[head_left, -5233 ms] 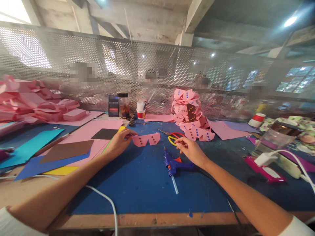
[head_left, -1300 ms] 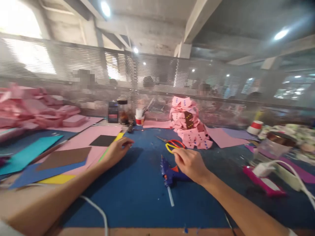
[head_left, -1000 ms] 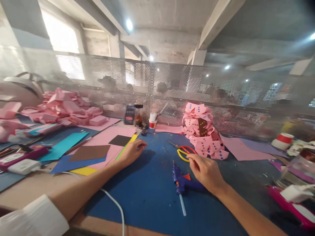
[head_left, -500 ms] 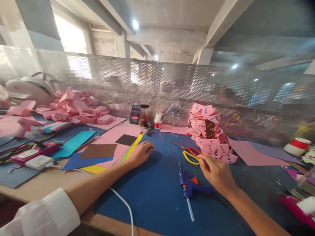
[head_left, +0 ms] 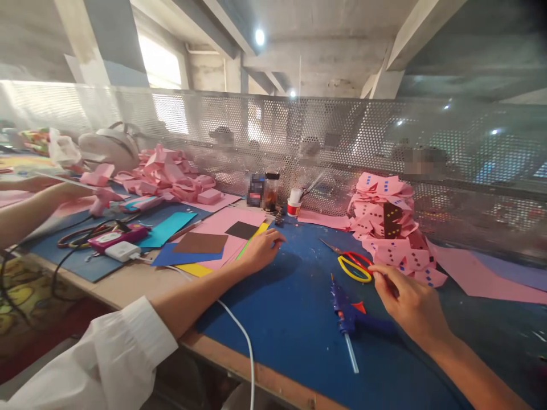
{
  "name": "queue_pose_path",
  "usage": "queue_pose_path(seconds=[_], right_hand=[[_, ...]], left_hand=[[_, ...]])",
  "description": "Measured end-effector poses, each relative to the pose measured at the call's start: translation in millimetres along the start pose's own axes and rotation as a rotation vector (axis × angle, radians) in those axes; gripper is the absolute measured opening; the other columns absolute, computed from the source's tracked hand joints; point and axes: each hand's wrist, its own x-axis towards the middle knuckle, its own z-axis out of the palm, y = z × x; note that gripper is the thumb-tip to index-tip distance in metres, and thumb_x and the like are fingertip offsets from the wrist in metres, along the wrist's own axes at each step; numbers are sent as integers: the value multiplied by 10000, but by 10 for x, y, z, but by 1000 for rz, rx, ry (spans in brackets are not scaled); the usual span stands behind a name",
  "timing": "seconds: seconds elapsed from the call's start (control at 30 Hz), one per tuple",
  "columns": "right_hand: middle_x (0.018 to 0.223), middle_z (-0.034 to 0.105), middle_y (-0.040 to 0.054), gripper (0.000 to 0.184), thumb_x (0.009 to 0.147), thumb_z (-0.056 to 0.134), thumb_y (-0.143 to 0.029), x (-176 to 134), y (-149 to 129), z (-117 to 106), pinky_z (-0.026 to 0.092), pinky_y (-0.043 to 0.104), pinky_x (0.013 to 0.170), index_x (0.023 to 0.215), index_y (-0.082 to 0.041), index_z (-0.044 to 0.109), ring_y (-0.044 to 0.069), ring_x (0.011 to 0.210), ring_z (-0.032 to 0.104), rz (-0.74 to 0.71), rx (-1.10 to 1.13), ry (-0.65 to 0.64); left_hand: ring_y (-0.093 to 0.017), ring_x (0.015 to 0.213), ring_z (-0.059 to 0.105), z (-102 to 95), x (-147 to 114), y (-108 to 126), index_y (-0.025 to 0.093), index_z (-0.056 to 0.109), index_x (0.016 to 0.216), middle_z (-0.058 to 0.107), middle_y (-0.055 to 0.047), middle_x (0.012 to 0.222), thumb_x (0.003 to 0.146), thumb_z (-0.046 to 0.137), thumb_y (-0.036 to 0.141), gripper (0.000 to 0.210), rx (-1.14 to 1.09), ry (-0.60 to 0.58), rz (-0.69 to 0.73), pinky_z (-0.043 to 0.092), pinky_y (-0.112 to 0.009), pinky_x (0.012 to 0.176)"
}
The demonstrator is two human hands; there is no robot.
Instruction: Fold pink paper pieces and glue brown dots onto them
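Note:
My left hand [head_left: 264,248] rests over the edge of the layered coloured sheets and the blue mat [head_left: 294,319], its fingers loosely bent and apart with nothing in them. On the right, my right hand [head_left: 410,299] has its fingertips pinched at the handle end of the scissors [head_left: 354,269], which lie on the mat with red and yellow loops and blades pointing away to the left. A blue glue gun [head_left: 344,310] lies just in front, a clear glue stick [head_left: 351,353] protruding from its back. Behind my right hand stands a stack of dotted pink paper pieces [head_left: 384,228].
Brown card [head_left: 200,243], a turquoise sheet [head_left: 171,229] and a magenta power strip [head_left: 115,239] lie left. Pink paper shapes [head_left: 164,176] are heaped behind. A paper cup [head_left: 293,208] and jar [head_left: 272,193] stand by the mesh screen [head_left: 316,136]. A co-worker's arm [head_left: 38,210] reaches in left.
The view has turned left, so everything appears shifted right, and a co-worker's arms now show at the left. My hands, the scissors and the glue gun keep nearly the same places on the mat.

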Motion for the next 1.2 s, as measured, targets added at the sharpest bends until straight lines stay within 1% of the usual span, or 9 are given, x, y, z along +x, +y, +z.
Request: queue_pose_path(seconds=[0.2, 0.33, 0.4, 0.5, 0.6, 0.7, 0.77, 0.87, 1.2], right_hand=[[805, 739, -5, 144, 948, 546, -222, -24, -7, -29, 435, 247, 610, 1029, -181, 658, 102, 559, 652, 2, 26, -2], [785, 736, -11, 145, 950, 539, -223, -17, -12, -22, 434, 241, 598, 1013, -184, 663, 99, 547, 648, 17, 50, -3], [776, 733, -11, 144, 949, 541, -224, -11, -15, -26, 436, 241, 597, 1015, -185, 662, 103, 548, 648, 20, 59, -7], [800, 739, -2, 142, 945, 540, -219, 2, -33, -38, 447, 241, 613, 1016, -185, 658, 115, 576, 663, 19, 72, -6], [836, 745, 8, 149, 944, 530, -212, 16, -60, -38, 457, 240, 630, 1017, -184, 657, 127, 612, 681, 21, 88, -16], [785, 734, -1, 153, 947, 520, -220, 20, -72, -22, 447, 237, 597, 1003, -186, 658, 122, 583, 667, 42, 99, -38], [762, 725, -9, 151, 949, 518, -223, 14, -67, -10, 439, 236, 582, 994, -189, 658, 116, 565, 656, 51, 110, -50], [778, 726, -8, 154, 951, 513, -223, 0, -52, -1, 443, 235, 588, 1005, -191, 653, 115, 572, 658, 57, 127, -61], [780, 728, -4, 158, 950, 505, -218, -7, -78, -6, 466, 227, 586, 1018, -197, 646, 120, 584, 672, 83, 165, -69]], left_hand=[[-216, 1006, 640, -75, 36, -106, 218, 683, 1047, 682, -62, 1078, 887, 483, 185, 258, 105, 7, -48, 477, -332, 925], [-258, 1081, 619, -348, 5, -291, 225, 650, 1155, 651, -85, 1195, 881, 524, 274, 305, 194, -15, -116, 461, -384, 965], [-268, 1109, 604, -539, -93, -403, 223, 633, 1186, 648, -94, 1208, 890, 518, 320, 331, 230, -25, -154, 451, -401, 983], [-286, 1159, 582, -794, -360, -573, 243, 598, 1241, 620, -103, 1287, 897, 518, 402, 388, 280, -55, -218, 438, -428, 1003], [-319, 1137, 595, -933, -678, -719, 241, 605, 1247, 633, -124, 1277, 879, 533, 490, 450, 311, -112, -267, 441, -465, 991], [-346, 1256, 518, -958, -909, -821, 263, 602, 1280, 575, -102, 1381, 822, 583, 577, 555, 316, -182, -271, 383, -481, 1062], [-365, 1254, 520, -942, -981, -862, 272, 626, 1259, 575, -97, 1385, 820, 565, 613, 560, 322, -199, -290, 376, -510, 1059], [-359, 1248, 523, -912, -999, -882, 297, 649, 1232, 583, -75, 1375, 822, 540, 646, 550, 326, -205, -298, 373, -510, 1060], [-322, 1240, 517, -857, -995, -921, 287, 679, 1199, 602, -62, 1349, 839, 516, 648, 535, 356, -144, -272, 371, -461, 1066]])
